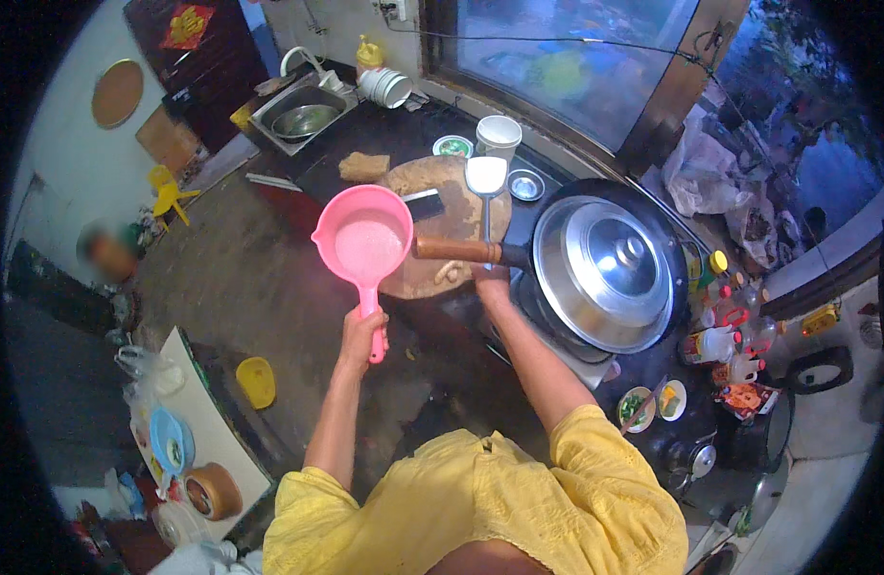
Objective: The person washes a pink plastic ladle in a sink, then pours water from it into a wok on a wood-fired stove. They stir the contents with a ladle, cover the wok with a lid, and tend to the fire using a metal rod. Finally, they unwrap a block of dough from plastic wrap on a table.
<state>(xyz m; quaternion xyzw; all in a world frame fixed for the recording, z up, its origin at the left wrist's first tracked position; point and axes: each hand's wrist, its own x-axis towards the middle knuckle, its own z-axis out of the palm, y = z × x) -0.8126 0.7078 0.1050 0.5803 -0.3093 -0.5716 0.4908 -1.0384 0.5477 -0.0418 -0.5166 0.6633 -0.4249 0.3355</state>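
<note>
My left hand point(363, 334) grips the handle of a pink plastic dipper point(363, 237) with clear liquid in its bowl. Beside the wok, my right hand point(491, 279) is at the handle end of a metal spatula point(486, 178), its fingers partly hidden. The spatula's blade points away from me, over a round wooden chopping board point(420, 277). A cleaver point(423, 204) and a piece of ginger point(450, 272) lie on the board. A domed metal lid point(593, 287) covers the wok, whose wooden handle point(456, 249) points left across the spatula.
A sink point(284, 144) with a metal basin stands at the far left of the counter. A white tub point(498, 133) and small metal bowl point(526, 185) are behind the board. Bottles point(712, 345) and bowls of chopped food point(637, 410) are on the right. A person point(107, 251) is at far left.
</note>
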